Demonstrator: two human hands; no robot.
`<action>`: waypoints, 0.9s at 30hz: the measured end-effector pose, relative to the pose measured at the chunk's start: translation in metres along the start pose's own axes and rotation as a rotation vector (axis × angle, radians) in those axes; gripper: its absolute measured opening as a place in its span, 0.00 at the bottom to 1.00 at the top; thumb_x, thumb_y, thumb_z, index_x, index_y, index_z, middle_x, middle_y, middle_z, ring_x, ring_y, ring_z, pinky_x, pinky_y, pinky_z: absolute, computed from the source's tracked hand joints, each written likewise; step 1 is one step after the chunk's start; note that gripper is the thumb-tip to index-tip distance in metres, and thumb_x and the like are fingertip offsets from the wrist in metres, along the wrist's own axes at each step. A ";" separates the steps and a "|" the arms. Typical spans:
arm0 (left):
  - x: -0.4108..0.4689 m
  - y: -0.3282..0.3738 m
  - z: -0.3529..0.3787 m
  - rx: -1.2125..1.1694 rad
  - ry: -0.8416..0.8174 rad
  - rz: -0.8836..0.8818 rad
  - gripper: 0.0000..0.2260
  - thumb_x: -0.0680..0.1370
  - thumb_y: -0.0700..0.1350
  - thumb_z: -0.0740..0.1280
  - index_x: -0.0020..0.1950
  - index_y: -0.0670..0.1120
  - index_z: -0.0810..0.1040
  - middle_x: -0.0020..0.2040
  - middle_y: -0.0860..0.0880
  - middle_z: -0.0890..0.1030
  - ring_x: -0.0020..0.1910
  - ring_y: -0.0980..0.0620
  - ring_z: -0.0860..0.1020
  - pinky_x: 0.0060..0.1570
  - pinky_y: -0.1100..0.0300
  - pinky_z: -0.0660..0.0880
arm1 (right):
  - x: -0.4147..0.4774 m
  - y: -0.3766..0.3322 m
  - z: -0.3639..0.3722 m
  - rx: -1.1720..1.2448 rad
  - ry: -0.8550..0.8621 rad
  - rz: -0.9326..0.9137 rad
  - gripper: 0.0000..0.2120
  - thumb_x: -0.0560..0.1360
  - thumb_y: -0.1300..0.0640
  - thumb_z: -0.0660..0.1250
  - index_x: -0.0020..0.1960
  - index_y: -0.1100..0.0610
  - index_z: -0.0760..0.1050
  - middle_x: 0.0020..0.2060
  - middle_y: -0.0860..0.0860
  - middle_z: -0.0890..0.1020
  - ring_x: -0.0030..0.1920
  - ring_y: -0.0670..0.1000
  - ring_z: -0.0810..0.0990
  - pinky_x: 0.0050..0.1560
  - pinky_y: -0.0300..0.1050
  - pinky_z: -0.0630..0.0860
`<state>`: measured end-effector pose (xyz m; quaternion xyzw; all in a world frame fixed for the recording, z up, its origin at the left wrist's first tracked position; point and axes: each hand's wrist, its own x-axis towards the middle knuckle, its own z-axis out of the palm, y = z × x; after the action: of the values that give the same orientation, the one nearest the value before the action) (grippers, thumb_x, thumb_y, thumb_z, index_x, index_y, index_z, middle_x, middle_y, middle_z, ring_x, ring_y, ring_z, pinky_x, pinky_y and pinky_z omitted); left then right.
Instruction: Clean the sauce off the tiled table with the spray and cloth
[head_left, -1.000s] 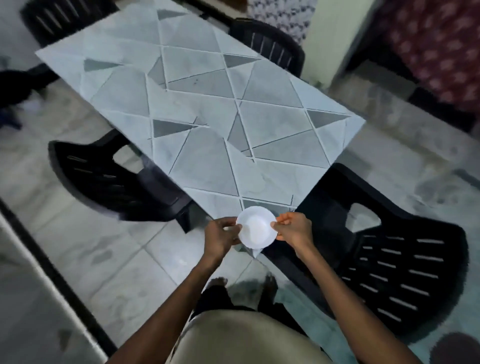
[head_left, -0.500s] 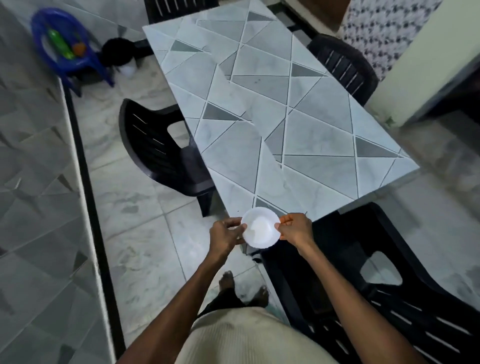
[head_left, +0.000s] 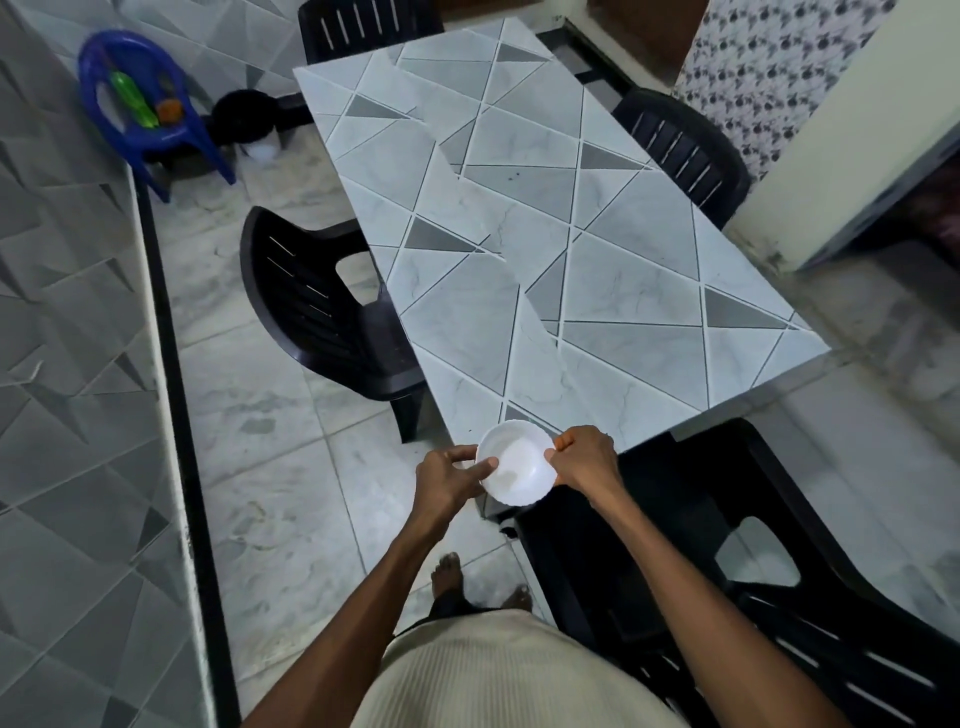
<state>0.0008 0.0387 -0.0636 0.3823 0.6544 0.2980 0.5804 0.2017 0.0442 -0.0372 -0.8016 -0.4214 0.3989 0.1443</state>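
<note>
Bowl (head_left: 516, 462) barely moved, at tiled table (head_left: 519, 218) corner; left grip (head_left: 449, 475), right grip (head_left: 584, 460) pinch rim; contents unclear.

A: Setting?
B: Home, dining area. Long tiled table (head_left: 545, 234) stretches away from the left hand (head_left: 447, 475) and right hand (head_left: 584, 457), white bowl (head_left: 515, 462) held between them. Black plastic chair (head_left: 322, 312) beyond the left hand, another black chair (head_left: 727, 597) right beside the right hand.
A: Other cues?
B: Small blue chair (head_left: 171, 140) (child-sized) far past the left hand, floral curtain (head_left: 769, 67) far beyond the right hand, marbled floor tiles (head_left: 249, 415), bare feet (head_left: 447, 571) below both.
</note>
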 end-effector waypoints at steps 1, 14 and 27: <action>-0.002 0.001 0.000 -0.013 0.003 -0.017 0.20 0.69 0.52 0.79 0.54 0.41 0.85 0.54 0.47 0.83 0.45 0.51 0.84 0.40 0.53 0.83 | 0.001 0.001 -0.001 0.044 -0.005 0.022 0.05 0.69 0.61 0.70 0.34 0.59 0.78 0.38 0.56 0.85 0.39 0.58 0.86 0.47 0.53 0.84; -0.010 -0.013 0.002 0.038 0.085 0.118 0.09 0.76 0.35 0.69 0.53 0.45 0.84 0.51 0.53 0.81 0.47 0.49 0.83 0.43 0.51 0.83 | 0.012 0.035 -0.040 0.734 0.217 0.324 0.07 0.73 0.71 0.72 0.40 0.65 0.75 0.40 0.58 0.82 0.37 0.55 0.84 0.42 0.47 0.84; -0.009 -0.010 0.004 0.003 0.131 0.149 0.10 0.74 0.34 0.71 0.53 0.46 0.82 0.51 0.54 0.81 0.48 0.47 0.82 0.37 0.58 0.82 | 0.013 0.048 -0.033 0.726 0.294 0.399 0.07 0.72 0.70 0.73 0.50 0.67 0.80 0.47 0.61 0.84 0.42 0.57 0.85 0.35 0.42 0.83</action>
<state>0.0031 0.0254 -0.0677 0.4104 0.6613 0.3636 0.5120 0.2578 0.0284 -0.0504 -0.8129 -0.0659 0.4227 0.3951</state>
